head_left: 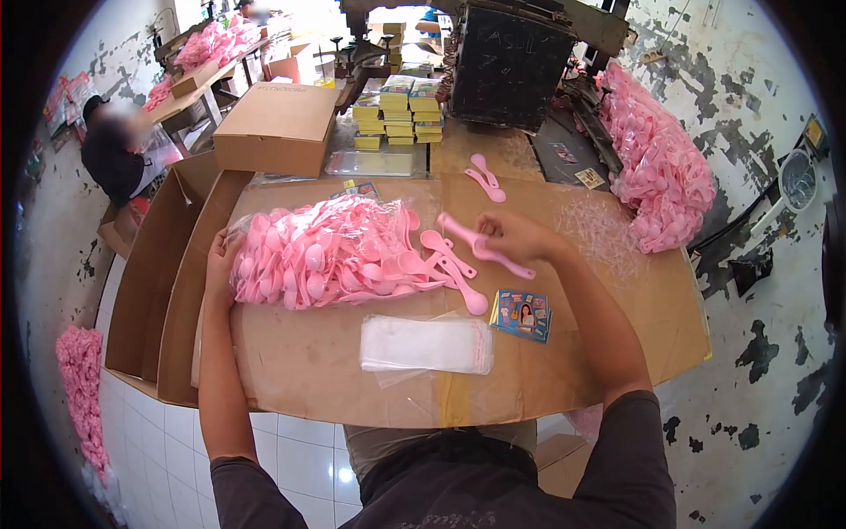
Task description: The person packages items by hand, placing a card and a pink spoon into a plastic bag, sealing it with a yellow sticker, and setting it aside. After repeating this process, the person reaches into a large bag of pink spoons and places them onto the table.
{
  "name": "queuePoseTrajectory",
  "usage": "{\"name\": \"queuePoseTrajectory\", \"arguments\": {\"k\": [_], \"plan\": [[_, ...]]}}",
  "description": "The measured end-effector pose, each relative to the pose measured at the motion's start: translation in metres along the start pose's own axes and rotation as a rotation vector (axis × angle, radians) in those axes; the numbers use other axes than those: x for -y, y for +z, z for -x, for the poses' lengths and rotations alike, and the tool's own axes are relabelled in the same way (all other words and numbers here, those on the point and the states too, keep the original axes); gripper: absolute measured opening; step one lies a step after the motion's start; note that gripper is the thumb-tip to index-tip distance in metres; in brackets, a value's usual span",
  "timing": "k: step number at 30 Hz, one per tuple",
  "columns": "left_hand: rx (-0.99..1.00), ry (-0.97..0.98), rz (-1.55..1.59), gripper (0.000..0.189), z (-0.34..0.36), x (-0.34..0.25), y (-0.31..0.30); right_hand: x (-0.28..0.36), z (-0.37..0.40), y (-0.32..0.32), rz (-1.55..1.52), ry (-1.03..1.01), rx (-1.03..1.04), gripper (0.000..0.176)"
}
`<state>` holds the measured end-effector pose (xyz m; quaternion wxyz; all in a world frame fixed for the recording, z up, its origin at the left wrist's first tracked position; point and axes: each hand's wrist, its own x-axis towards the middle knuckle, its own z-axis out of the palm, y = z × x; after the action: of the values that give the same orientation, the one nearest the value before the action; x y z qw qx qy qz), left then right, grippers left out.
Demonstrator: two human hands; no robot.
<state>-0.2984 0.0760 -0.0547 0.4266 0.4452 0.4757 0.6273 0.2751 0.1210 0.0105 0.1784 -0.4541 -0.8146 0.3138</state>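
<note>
A clear plastic bag full of pink spoons (330,256) lies on the cardboard-covered table, its mouth toward the right. My left hand (220,260) grips the bag at its left end. Over the table right of the bag, my right hand (518,236) is closed on pink spoons (456,229), whose ends stick out on both sides of the fingers; how many is hard to tell. Several loose spoons (463,286) lie between the bag's mouth and that hand. Below them is a stack of clear plastic sleeves (423,344), with a small pile of printed cards (522,316) to its right.
Two more spoons (485,179) lie farther back. Stacks of cards (401,115) and a closed carton (275,128) stand behind. Open boxes (163,273) flank the left edge. Plastic strips (599,229) and a large spoon bag (656,167) are at right. A co-worker (115,154) sits far left.
</note>
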Motion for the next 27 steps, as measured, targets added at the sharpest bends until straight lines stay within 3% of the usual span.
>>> {"name": "queuePoseTrajectory", "arguments": {"k": [2, 5, 8, 11, 14, 17, 20, 23, 27], "plan": [[0.014, 0.016, -0.007, 0.034, 0.002, -0.001, 0.001, -0.022, -0.019, -0.015, -0.035, 0.013, -0.116, 0.025], [0.000, 0.010, -0.028, 0.034, 0.004, -0.005, 0.005, -0.033, -0.044, -0.030, -0.047, 0.179, -0.464, 0.032], [0.007, -0.004, -0.002, 0.034, 0.004, -0.004, 0.005, -0.022, -0.050, -0.010, 0.590, -0.141, -0.695, 0.038], [0.001, -0.006, -0.010, 0.035, 0.003, -0.004, 0.005, 0.021, -0.031, 0.016, 0.058, -0.084, 0.061, 0.036], [0.010, -0.022, -0.013, 0.036, 0.005, -0.008, 0.008, 0.044, -0.016, 0.039, 0.167, -0.122, 0.048, 0.037], [0.004, 0.001, -0.040, 0.036, 0.005, -0.008, 0.007, 0.023, -0.023, 0.047, 0.111, -0.259, -0.008, 0.032], [-0.002, -0.010, -0.032, 0.036, 0.003, -0.004, 0.005, 0.029, -0.022, 0.028, 0.046, -0.169, 0.098, 0.030], [0.022, -0.006, -0.046, 0.044, -0.001, 0.004, -0.004, 0.038, -0.014, -0.004, 0.070, -0.191, 0.057, 0.027], [-0.002, -0.008, -0.028, 0.035, 0.003, -0.003, 0.005, 0.016, -0.017, -0.053, 0.278, -0.047, -0.170, 0.029]]}}
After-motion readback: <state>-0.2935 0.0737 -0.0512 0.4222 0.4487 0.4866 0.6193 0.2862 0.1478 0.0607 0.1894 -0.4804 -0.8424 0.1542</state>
